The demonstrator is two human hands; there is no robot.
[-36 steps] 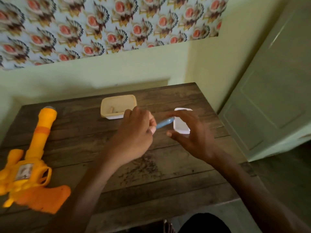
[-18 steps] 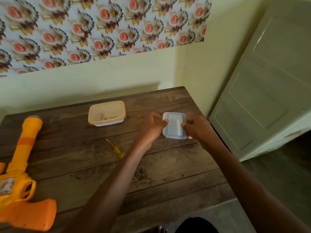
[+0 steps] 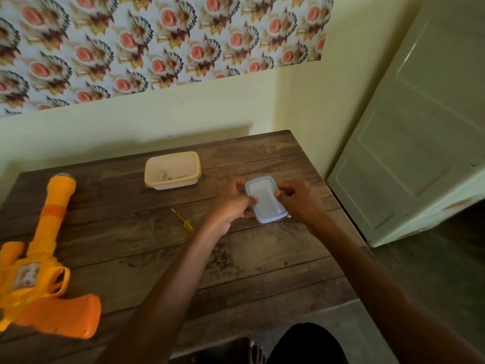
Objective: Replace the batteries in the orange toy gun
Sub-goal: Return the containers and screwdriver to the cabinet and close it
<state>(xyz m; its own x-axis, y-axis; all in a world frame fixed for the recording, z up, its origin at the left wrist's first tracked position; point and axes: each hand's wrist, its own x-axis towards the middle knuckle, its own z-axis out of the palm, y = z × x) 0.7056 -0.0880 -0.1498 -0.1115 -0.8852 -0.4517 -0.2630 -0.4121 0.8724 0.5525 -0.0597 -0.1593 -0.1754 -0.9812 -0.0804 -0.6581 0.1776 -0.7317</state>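
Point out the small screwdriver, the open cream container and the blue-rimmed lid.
small screwdriver [image 3: 183, 220]: head view, middle of its yellow shaft.
open cream container [image 3: 193, 167]: head view, right rim.
blue-rimmed lid [image 3: 265, 199]: head view, its white centre panel.

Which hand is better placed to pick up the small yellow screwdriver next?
Probably the left hand. The yellow screwdriver lies on the table just to its left, while the right hand is beyond the blue-lidded container that both hands hold.
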